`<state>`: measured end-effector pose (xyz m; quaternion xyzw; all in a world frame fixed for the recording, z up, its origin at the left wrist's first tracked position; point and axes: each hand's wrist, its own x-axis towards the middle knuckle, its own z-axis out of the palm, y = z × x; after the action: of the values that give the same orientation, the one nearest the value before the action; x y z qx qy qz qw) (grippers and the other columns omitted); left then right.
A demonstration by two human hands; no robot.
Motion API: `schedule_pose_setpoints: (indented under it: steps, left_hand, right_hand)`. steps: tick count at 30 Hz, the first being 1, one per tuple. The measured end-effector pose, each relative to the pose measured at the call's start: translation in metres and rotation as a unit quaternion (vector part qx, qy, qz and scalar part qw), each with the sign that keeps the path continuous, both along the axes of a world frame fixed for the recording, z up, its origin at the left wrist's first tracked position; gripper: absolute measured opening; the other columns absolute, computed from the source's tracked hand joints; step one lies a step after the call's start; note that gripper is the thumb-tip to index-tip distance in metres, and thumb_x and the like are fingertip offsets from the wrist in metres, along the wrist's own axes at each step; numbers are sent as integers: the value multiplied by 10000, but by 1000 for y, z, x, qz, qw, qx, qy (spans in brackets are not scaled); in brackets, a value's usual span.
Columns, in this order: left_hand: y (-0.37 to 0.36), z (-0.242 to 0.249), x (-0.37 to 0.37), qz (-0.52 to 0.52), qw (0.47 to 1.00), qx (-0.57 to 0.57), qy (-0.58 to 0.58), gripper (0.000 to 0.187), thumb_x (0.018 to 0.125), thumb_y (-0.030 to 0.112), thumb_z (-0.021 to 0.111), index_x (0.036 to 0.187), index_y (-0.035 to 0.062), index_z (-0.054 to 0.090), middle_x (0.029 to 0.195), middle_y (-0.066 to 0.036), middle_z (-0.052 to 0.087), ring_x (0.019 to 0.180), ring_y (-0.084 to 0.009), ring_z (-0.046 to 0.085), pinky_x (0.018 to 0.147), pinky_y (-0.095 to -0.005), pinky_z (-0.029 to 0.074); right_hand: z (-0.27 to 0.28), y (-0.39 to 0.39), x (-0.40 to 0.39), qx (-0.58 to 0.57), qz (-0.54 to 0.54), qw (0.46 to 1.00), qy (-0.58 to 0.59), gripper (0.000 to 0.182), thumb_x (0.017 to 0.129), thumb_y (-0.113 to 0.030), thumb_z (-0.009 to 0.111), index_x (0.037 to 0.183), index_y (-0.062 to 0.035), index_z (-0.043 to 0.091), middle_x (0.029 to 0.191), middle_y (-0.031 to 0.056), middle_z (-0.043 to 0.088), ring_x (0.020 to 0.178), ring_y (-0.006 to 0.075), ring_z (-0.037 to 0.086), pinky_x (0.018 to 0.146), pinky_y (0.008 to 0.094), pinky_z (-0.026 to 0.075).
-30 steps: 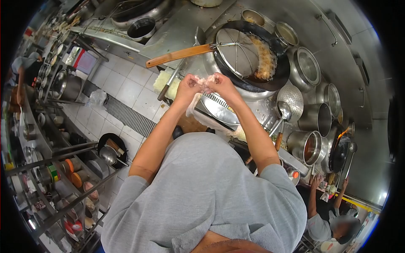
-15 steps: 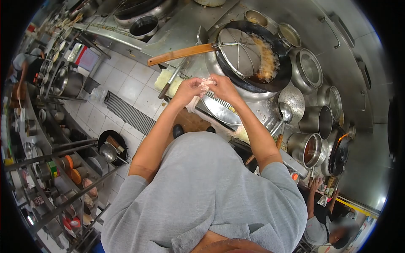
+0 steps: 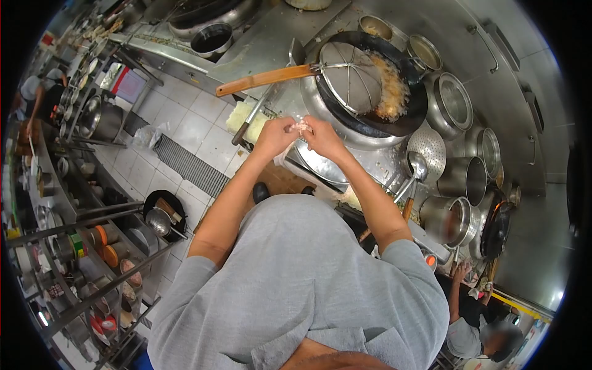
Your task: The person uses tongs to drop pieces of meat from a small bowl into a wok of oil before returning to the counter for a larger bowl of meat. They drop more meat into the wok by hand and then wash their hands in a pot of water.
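My left hand (image 3: 275, 137) and my right hand (image 3: 323, 138) meet in front of me, fingers pinched on a pale pinkish, flour-dusted piece of food (image 3: 300, 127). Much of the piece is hidden by my fingers; it looks like coated raw meat. Just beneath my hands lies a shiny metal tray (image 3: 320, 165). Beyond my right hand, a black wok (image 3: 414, 111) holds bubbling oil with golden food (image 3: 391, 92) frying along one side. Across the wok rests a round wire-mesh strainer (image 3: 353, 77), its wooden handle (image 3: 265, 80) reaching out to the left.
A perforated skimmer (image 3: 427, 151) and a ladle (image 3: 418, 165) lie right of the wok. Metal pots (image 3: 462, 179) line the wall side. Shelving (image 3: 92, 277) with containers stands at left, beside the tiled floor (image 3: 179, 117). Another person (image 3: 465, 336) works at lower right.
Both hands have shifted slightly, and less of the pale piece shows between them. At lower right, the other person's arms have moved a little.
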<state>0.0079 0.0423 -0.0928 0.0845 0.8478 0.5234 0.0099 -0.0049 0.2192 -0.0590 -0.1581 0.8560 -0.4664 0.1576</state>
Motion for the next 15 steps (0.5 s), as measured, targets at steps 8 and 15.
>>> schedule_pose_setpoints:
  steps: [8,15]
  left_hand:
    - [4,-7,7,6,999,-2,36,221,823,198,599,821,-22,618,645,-192,559,569,-270,549,576,-370,438]
    - [-4,-20,9,14,1000,-1,26,210,832,184,592,826,-23,622,665,-212,564,588,-302,559,576,-385,442]
  right_hand:
    - [-15,-10,5,70,6,971,230,70,850,-39,524,831,23,550,818,263,588,797,458,582,719,516,451]
    - [-24,-23,5,83,4,968,238,80,831,-17,510,790,33,558,781,271,607,779,448,599,712,511,467]
